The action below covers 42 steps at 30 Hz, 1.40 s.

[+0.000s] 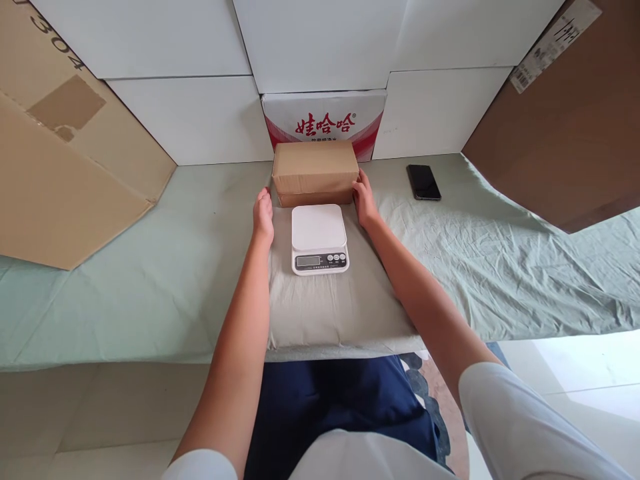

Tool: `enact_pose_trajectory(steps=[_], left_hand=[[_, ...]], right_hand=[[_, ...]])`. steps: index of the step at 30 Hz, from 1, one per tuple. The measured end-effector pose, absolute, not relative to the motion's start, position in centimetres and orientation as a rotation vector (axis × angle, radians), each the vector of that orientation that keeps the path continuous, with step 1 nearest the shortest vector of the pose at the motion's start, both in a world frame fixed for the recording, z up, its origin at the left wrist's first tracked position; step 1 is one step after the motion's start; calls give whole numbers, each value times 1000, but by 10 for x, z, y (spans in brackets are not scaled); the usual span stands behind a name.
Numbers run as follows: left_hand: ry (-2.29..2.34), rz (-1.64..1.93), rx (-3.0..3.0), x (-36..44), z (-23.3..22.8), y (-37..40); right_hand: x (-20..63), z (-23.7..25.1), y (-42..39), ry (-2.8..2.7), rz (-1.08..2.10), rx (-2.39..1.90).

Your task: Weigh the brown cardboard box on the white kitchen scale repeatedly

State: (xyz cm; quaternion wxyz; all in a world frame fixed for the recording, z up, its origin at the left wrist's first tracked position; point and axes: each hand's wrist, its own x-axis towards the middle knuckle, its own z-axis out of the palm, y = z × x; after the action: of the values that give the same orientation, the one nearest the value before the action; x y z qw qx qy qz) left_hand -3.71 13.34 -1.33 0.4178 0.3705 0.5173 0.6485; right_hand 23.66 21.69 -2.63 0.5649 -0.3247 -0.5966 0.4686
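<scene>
A closed brown cardboard box [316, 172] lies lengthwise at the back of the cloth-covered table. My right hand [366, 200] grips its right end, with the thumb on the front face and the fingers along the side. By the front left corner of the box is my left hand [263, 217], palm turned inward and fingers loosely extended, with a small gap to the cardboard. Between my forearms, just in front of the box, rests a white digital kitchen scale [319, 228]. Its platform bears nothing, and its display and buttons face me.
A black phone [423, 182] lies to the right. Large cardboard panels stand at the left [75, 167] and right [560, 133]. A white-and-red carton [325, 110] and white boxes [190, 120] form the back wall. Green cloth [200, 267] covers the table, wrinkled at right.
</scene>
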Motion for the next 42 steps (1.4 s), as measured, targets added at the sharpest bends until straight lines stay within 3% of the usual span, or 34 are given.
enact_pose_trajectory(steps=[16,27,35,42], left_hand=[[1143,1616,1115,-27,-13,132],[1034,1713,1364,-22,32,61],[1065,1647,1324,-3,11,-28],[1065,1651,1293,-8,3,-29]], right_hand=[[211,6,178,-1351,1080,-824],[235,70,129,-1623,985,-713],[256,36,35,-1535,967,-766],[251,30,29,-1566,940,-780]])
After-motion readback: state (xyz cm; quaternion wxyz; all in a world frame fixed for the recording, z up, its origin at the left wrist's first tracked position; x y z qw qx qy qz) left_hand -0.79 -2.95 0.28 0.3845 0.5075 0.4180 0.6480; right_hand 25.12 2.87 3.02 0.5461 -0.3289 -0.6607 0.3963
